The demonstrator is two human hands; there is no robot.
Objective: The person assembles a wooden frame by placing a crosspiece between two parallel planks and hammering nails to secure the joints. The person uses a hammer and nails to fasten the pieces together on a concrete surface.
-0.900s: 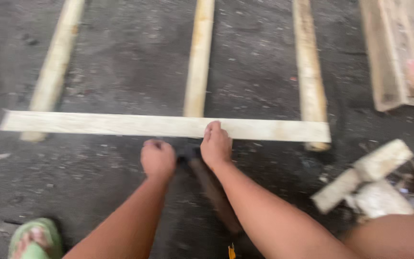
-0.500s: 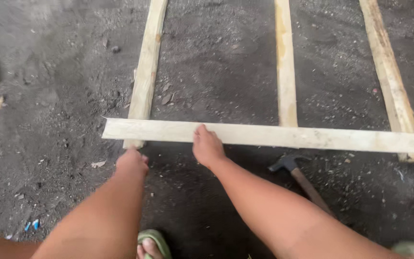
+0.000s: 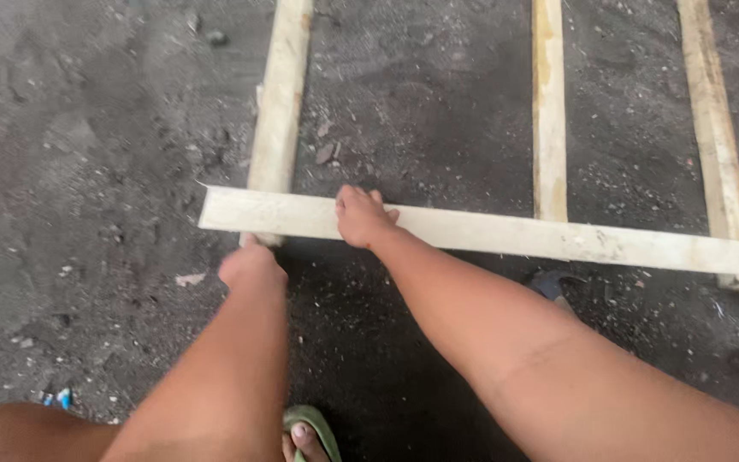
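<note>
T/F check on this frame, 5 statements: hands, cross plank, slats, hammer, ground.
1. The right hand rests flat on the pale wooden cross plank. True.
2. The cross plank lies over three long wooden slats that run away from the person. True.
3. The left hand grips a hammer above the plank. False: it is closed at the plank's near edge by the leftmost slat, and no tool shows in it.
4. The dark hammer head lies on top of the cross plank. False: it lies on the ground on the near side of the plank, partly hidden by the right forearm.
5. The work lies on dark gritty ground. True.
</note>
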